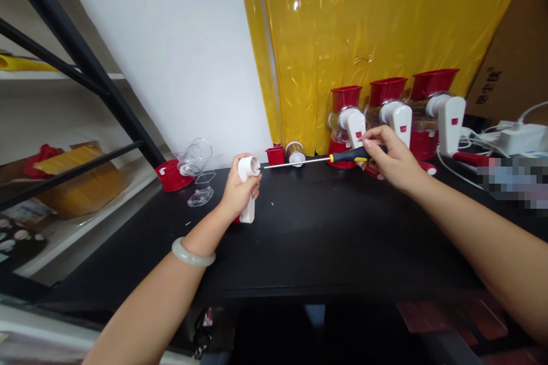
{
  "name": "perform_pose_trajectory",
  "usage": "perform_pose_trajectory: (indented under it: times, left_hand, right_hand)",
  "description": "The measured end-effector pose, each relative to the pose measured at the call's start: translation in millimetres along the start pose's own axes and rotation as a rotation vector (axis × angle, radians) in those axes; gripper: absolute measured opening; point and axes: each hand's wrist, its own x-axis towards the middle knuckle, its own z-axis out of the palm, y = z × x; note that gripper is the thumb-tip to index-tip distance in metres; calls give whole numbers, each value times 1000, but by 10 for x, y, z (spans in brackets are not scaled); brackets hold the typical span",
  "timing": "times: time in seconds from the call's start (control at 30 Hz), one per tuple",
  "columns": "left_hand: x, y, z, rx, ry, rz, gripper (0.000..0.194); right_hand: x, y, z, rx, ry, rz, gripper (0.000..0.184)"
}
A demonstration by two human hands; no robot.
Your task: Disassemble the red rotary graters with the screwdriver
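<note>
Black tabletop [321, 251] stretches before a white wall [184, 68], with a glossy yellow sheet [363, 28] at far right. Near the middle, slightly left, the left hand [237, 188] has its fingers wrapped around a white crank [245, 169], held above the table. From the right, the right hand [391, 159] pinches a screwdriver [349, 155] by its black and yellow handle, thumb and fingers closed on it. Its shaft points left, tip at the crank's round end; whether they touch, I cannot tell. At far right stand three grinders [398, 120]; far middle, a red hopper [275, 155] beside a drum [295, 154]; far left, a clear barrel [194, 157] adjoins a red base [175, 175].
</note>
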Motion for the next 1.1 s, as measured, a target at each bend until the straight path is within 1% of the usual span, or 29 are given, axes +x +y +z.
perform_pose_trajectory:
  times: [0.17, 0.3, 0.43, 0.5, 0.57, 0.67, 0.73, 0.8, 0.9, 1.0, 1.03, 1.1]
  left_hand:
    - [12, -9, -15, -7, -8, 13, 48]
    - [5, -15, -9, -2, -17, 9, 48]
    - [-2, -19, 2, 6, -10, -6, 48]
    - [-3, -21, 3, 6, -11, -4, 48]
    - [-4, -25, 2, 7, -15, 1, 48]
    - [0, -28, -2, 9, -15, -6, 48]
    - [7, -25, -6, 5, -12, -8, 48]
    - [12, -16, -9, -1, -15, -6, 48]
    - [7, 2, -6, -7, -23, -5, 49]
    - [-6, 4, 1, -3, -17, -5, 48]
    - [-10, 0, 2, -1, -14, -7, 48]
    - [-12, -10, 3, 0, -13, -12, 48]
  right_hand:
    - [1, 19, -2, 48, 10, -98, 24]
    - [11, 52, -12, 93, 33, -121, 29]
    - [12, 90, -24, 142, 14, -96, 30]
    - [0, 83, -34, 86, -4, -60, 35]
    - [-12, 58, -43, -22, -5, -11, 39]
    - [-22, 17, -46, -100, 14, 29, 32]
    - [-21, 7, -42, -60, 13, 21, 25]
    - [-16, 15, -34, 14, 4, 3, 22]
    - [-3, 49, -22, 130, -3, -48, 27]
    - [8, 89, -20, 212, 5, -116, 25]
    - [7, 101, -25, 216, 2, -123, 25]
    - [-2, 115, -41, 171, -26, -89, 33]
